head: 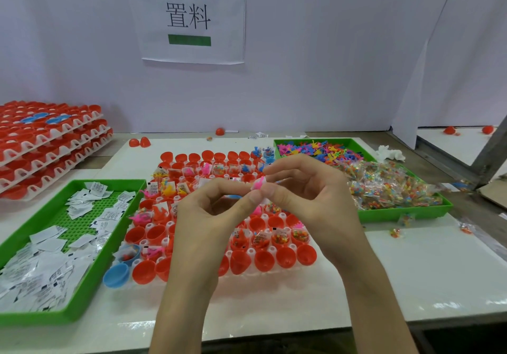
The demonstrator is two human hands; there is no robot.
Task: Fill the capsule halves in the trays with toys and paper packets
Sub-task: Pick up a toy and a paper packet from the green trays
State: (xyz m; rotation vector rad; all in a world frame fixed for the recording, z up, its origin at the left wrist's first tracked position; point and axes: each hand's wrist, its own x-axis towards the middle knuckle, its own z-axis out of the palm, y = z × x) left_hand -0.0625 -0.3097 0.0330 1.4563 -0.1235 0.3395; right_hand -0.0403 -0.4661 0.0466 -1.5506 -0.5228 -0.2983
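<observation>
Far left edge of the tabletop: stack of loaded trays (49,145), not in play. Near-left corner: left green tray (109,182) full of paper packets (41,277), well apart from your hands. Just beside its right wall, a blue capsule half (116,274) sits at the near-left corner of the capsule tray (251,252), which lies mid-tabletop. Its red capsule halves (263,260): near row looks empty, middle rows mostly filled, far row looks empty too, going by what shows. Your left hand (208,216) and right hand (310,197) meet over the middle of that tray. Both pinch one pink toy (258,183) between thumb and forefinger, the left from below-left, the right from the right. The toy sticks up out of the pinch, long axis tilted toward the far right. There's a white bit on it, paper or plastic, can't tell. It's held in the air and touches no half. Key relation: the open halves lie below the grip and toward you, so I'd judge the drop goes down and near. Neither hand is clearly nearer, since both are on the toy. Your wrists and palms hide several halves in the middle and near rows, so their fill is unknown. Right side: right green tray (397,213) with loose toys (315,150) at its far end and bead packets (389,183) nearer you, a few spilled on the tabletop toward the right edge.
</observation>
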